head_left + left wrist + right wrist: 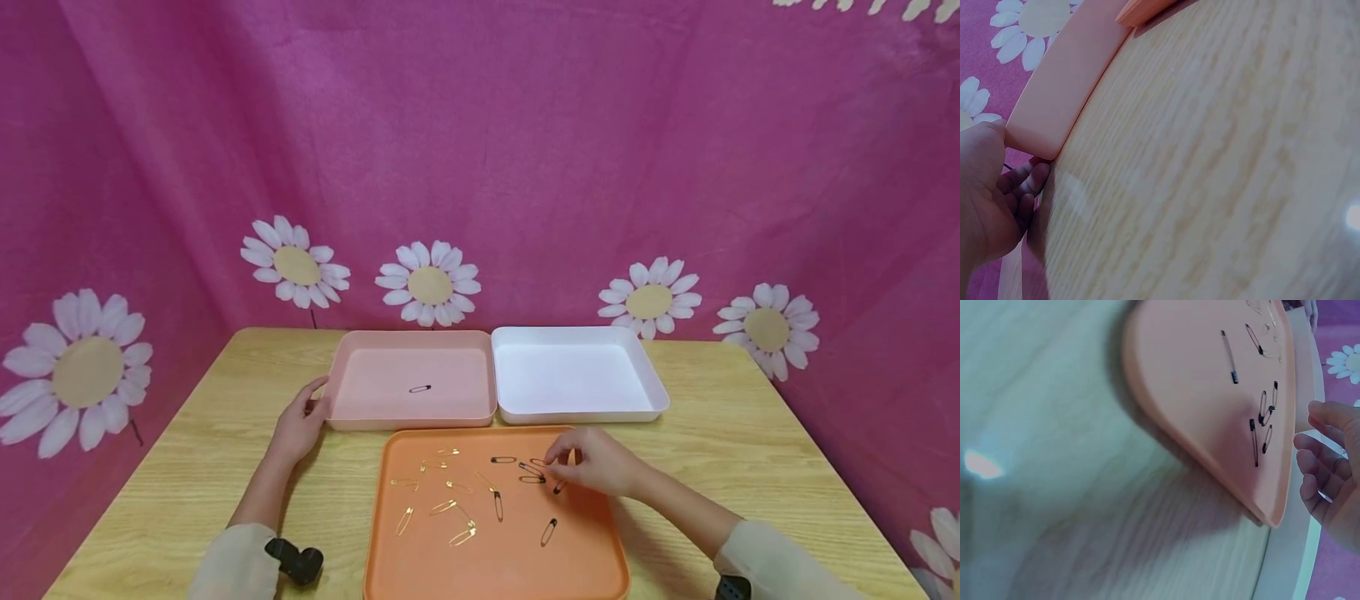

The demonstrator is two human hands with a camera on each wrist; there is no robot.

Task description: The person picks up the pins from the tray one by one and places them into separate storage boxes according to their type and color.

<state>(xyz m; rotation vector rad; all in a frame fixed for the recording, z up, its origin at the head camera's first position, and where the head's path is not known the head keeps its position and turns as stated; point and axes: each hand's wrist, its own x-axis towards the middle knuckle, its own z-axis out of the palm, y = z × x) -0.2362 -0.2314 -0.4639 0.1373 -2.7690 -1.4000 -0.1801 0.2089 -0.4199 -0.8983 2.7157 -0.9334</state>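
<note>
My left hand [298,425] rests at the left wall of the pink tray [352,422], with thumb and fingers touching its near-left corner. One black safety pin [420,389] lies inside that tray. Over the right part of the orange tray [495,579] hovers my right hand [596,462], thumb and fingers apart with nothing visible between them. Just below its fingertips is a cluster of black safety pins [532,479], partly hidden by the hand. Another black safety pin [549,532] lies nearer the front. Several gold safety pins [443,507] are scattered over the tray's left half.
A white tray [581,417] stands against the pink tray's right side, behind the orange tray. All three are on a wooden table [750,467]. A magenta curtain [480,167] with printed daisies hangs behind and beside the table.
</note>
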